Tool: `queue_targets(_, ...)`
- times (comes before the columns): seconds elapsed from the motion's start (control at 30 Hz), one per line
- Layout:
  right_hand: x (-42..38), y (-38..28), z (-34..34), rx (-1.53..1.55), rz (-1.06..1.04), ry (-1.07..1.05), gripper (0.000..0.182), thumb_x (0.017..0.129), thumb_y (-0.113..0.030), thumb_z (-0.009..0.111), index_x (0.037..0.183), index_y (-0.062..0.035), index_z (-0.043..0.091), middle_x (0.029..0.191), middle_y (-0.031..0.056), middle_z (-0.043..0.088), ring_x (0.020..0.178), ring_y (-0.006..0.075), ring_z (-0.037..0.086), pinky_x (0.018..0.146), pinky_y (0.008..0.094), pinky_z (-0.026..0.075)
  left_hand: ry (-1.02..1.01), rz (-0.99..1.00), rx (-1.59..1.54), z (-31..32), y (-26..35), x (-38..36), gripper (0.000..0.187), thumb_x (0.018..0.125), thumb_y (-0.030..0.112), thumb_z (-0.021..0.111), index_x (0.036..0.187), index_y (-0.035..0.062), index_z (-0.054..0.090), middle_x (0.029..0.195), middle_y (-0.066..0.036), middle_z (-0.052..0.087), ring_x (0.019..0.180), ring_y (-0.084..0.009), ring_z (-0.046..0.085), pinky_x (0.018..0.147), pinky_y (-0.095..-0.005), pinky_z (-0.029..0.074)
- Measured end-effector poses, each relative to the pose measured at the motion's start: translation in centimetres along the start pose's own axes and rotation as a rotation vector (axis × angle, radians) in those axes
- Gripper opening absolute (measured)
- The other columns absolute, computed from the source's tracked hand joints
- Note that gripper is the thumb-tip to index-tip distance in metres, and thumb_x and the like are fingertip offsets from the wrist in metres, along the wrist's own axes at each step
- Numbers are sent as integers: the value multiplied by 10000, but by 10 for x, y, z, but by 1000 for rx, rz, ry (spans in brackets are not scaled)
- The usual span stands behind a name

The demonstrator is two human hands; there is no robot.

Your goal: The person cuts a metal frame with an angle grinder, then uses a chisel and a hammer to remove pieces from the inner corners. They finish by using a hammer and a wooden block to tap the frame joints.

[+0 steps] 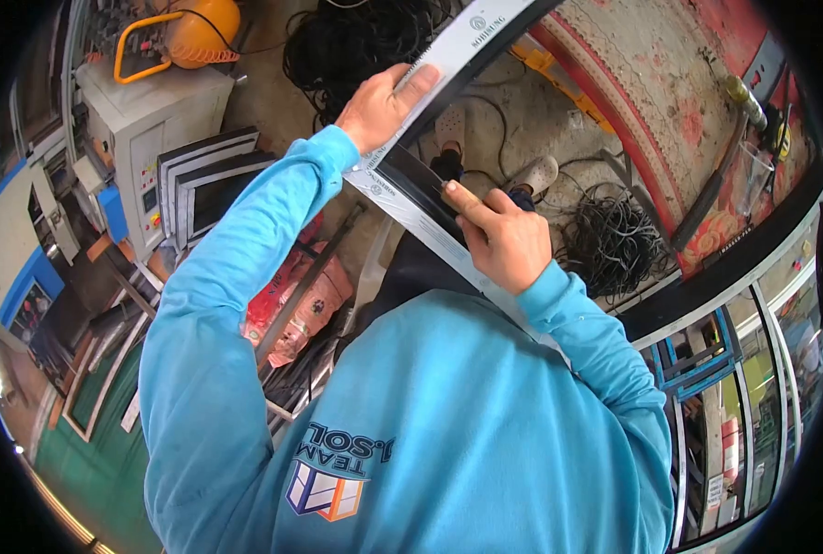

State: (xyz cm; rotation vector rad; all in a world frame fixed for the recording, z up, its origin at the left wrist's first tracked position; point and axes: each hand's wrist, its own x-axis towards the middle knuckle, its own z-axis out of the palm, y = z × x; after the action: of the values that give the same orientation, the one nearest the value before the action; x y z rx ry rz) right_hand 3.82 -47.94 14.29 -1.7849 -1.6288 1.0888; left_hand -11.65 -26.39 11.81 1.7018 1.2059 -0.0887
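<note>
At far left, an orange tank [204, 28] sits atop a grey machine [153, 125], with dark-framed panels [210, 180] leaning against its side. A person in a blue long-sleeved shirt [430, 415] stands over a concrete floor [532, 120], working on a long white strip [448, 65] printed with lettering and backed by a black edge. The strip runs from the upper middle of the view down toward the person's body, bending between the two hands. The left hand [384, 102] grips the strip higher up, its fingers wrapped closed around the edge and the thumb lying flat along the white face. Just below and to the right, the right hand [504, 235] is curled closed on the lower stretch of the strip, index finger extended and pressing at the black edge. A red patterned bag [305, 300] lies on the floor below the left sleeve. Tangles of black cable [615, 245] lie near the person's shoes [536, 171]. At right, a worn red surface [652, 92] curves away, and white window frames [735, 406] stand along the edge.
</note>
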Motion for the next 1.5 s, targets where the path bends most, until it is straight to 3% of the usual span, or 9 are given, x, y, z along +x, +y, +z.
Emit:
queue_targets(0.4, -10, -28, 12, 215, 142, -9, 498, 904, -165, 628, 1391, -229, 546, 845, 140, 591, 601, 344, 620, 547, 446, 521, 9, 86, 12, -2, -2, 7, 789, 935, 699, 434, 1146, -33, 638, 990, -239, 681, 926, -317, 655, 856, -379, 482)
queue_targets(0.47, -10, -9, 14, 406, 12, 134, 483, 948, -200, 608, 1423, -209, 517, 799, 101, 599, 519, 250, 591, 494, 367, 493, 12, 93, -47, -1, -5, 6, 768, 940, 684, 442, 1138, -31, 640, 982, -233, 680, 915, -313, 654, 853, -377, 482)
queue_targets(0.53, -10, -4, -20, 1192, 626, -357, 460, 992, -255, 577, 1436, -154, 503, 756, 22, 567, 491, 104, 511, 459, 252, 427, -2, 77, -67, -2, -6, 6, 767, 936, 682, 451, 1143, -32, 642, 992, -228, 684, 925, -307, 653, 861, -377, 481)
queue_targets(0.57, -18, 3, -25, 1247, 588, -325, 469, 1015, -300, 550, 1433, -95, 495, 755, -33, 523, 524, 21, 445, 458, 182, 368, -13, 65, -77, -3, -4, 6, 776, 931, 687, 454, 1145, -35, 642, 997, -225, 686, 929, -306, 653, 865, -377, 480)
queue_targets(0.73, -47, 27, -21, 1037, 754, 16, 458, 1009, -287, 559, 1382, -23, 528, 787, -3, 576, 568, 68, 517, 498, 224, 427, -11, 26, -56, -5, 1, 2, 808, 921, 693, 461, 1160, -60, 633, 1032, -231, 684, 967, -306, 653, 884, -372, 473)
queue_targets(1.0, -25, 92, -3, 618, 347, -291, 359, 990, -291, 580, 1161, 25, 589, 965, 178, 625, 871, 287, 612, 796, 403, 480, -69, -36, -67, -8, 7, 0, 771, 942, 651, 477, 1224, -54, 610, 1052, -189, 691, 947, -248, 639, 883, -341, 472)
queue_targets(1.07, -13, 103, 8, 688, 239, -221, 364, 1017, -265, 560, 1205, 47, 573, 960, 57, 571, 836, 146, 551, 729, 323, 472, -35, -27, -107, -7, 7, 1, 729, 962, 616, 483, 1225, -52, 609, 1037, -157, 692, 927, -195, 619, 865, -315, 471)
queue_targets(1.23, 14, 109, -19, 309, 27, -317, 404, 860, -172, 690, 1158, -52, 444, 1040, 225, 609, 919, 444, 617, 769, 500, 499, -48, -41, -94, -9, 1, 1, 714, 974, 611, 477, 1209, -49, 614, 1020, -107, 680, 916, -144, 584, 846, -286, 461)
queue_targets(1.5, 73, 105, -66, -193, -234, -320, 390, 804, -251, 739, 1146, -90, 642, 1056, 112, 664, 897, 333, 670, 754, 450, 540, -44, -71, -91, -9, 8, -2, 750, 972, 633, 459, 1210, -63, 605, 1042, -90, 670, 932, -131, 572, 855, -271, 444)
